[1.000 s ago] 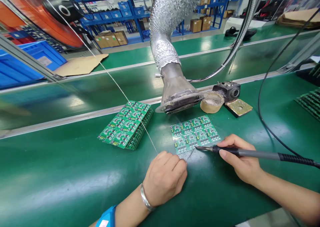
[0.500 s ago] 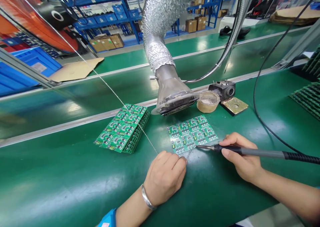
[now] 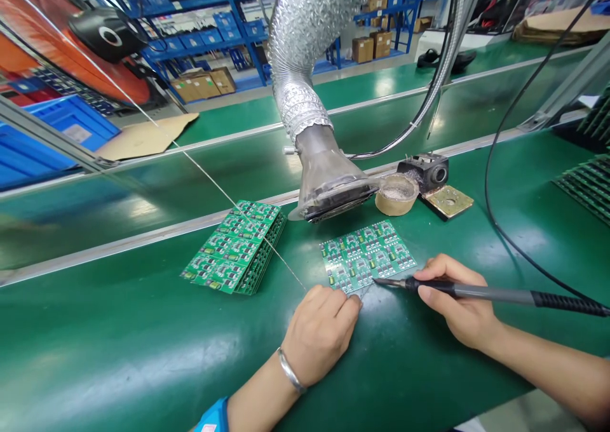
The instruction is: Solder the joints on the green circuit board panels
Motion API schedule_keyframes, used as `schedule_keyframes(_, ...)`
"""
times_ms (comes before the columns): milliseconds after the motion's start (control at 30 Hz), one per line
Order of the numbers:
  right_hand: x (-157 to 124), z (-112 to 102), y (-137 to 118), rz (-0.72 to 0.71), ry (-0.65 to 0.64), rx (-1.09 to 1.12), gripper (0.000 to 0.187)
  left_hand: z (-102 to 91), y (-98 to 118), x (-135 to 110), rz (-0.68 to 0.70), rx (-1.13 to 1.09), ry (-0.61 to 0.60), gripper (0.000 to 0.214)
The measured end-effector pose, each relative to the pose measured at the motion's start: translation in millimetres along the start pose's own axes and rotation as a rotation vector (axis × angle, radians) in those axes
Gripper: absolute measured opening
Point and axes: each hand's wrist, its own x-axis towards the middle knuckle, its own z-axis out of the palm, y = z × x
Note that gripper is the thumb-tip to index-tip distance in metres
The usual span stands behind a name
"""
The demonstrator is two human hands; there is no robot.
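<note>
A green circuit board panel (image 3: 366, 254) lies on the bench in front of me. My right hand (image 3: 457, 302) grips a soldering iron (image 3: 495, 293) like a pen, and its tip rests at the panel's near edge. Closed in a fist just left of that tip, my left hand (image 3: 321, 333) holds solder wire (image 3: 204, 171), which runs down from the upper left. The wire's end at my fingertips is hard to make out. To the left stands a tilted stack of similar circuit boards (image 3: 229, 248).
A fume extraction hood (image 3: 328, 171) on a foil duct hangs over the panel. Behind it to the right are a round tan cup (image 3: 396, 194) and an iron stand with a sponge tray (image 3: 448, 201). The iron's black cable (image 3: 490, 165) loops at right, near racked boards (image 3: 588, 187).
My left hand has shifted slightly right and closer to the iron's tip, bringing the solder wire along. The iron has moved only a touch left; the panel stays in place.
</note>
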Motion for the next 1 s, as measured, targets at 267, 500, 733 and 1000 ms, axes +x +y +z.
schedule_keyframes(267, -1, -1, 1, -0.068, 0.103, 0.060, 0.006, -6.1, -2, 3, -0.056, -0.072, 0.017, 0.007)
schedule_keyframes(500, 0, 0, -2, -0.203, 0.086, -0.071, 0.015, -16.3, -11, 0, -0.078, -0.105, -0.001, 0.007)
schedule_keyframes(733, -5, 16, -9, -0.483, -0.211, -0.308, 0.021, -26.2, 15, -4, -0.031, -0.243, 0.113, 0.011)
schedule_keyframes(1000, -8, 12, -3, -0.424, -0.174, -0.483, 0.020, -40.7, -4, -2, 0.065, -0.139, 0.144, 0.013)
